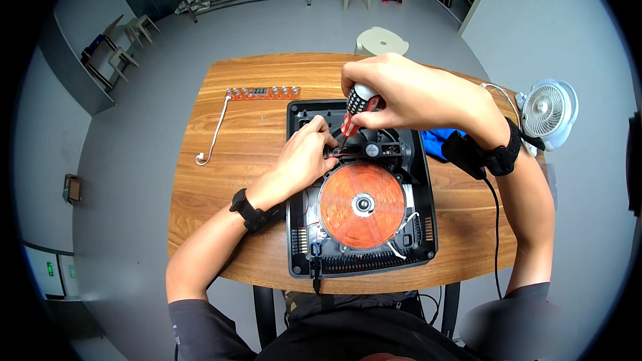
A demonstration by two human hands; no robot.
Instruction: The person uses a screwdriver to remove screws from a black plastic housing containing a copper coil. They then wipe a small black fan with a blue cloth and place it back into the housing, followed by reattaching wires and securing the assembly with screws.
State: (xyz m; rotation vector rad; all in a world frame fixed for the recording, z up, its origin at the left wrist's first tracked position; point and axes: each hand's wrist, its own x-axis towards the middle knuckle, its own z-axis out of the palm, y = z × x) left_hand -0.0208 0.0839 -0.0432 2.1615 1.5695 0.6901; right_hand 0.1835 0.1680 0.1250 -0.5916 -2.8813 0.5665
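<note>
An opened induction cooker [429,227] lies in its black housing on the wooden table, its round copper coil [341,217] facing up. My right hand [384,90] is wrapped round the handle of a screwdriver [350,124] with a red, white and black grip. The shaft points down at the black fan part [371,150] above the coil; its tip is hard to make out. My left hand [309,150] rests at the same part, fingers bent together near the screwdriver tip. Whatever those fingers pinch is hidden.
On the table's far left lies a narrow circuit board [264,92] with a white cable [215,135]. A blue cloth [438,142] sits right of the cooker, and a small white fan [548,115] stands at the right edge. A pale stool [381,41] is behind the table.
</note>
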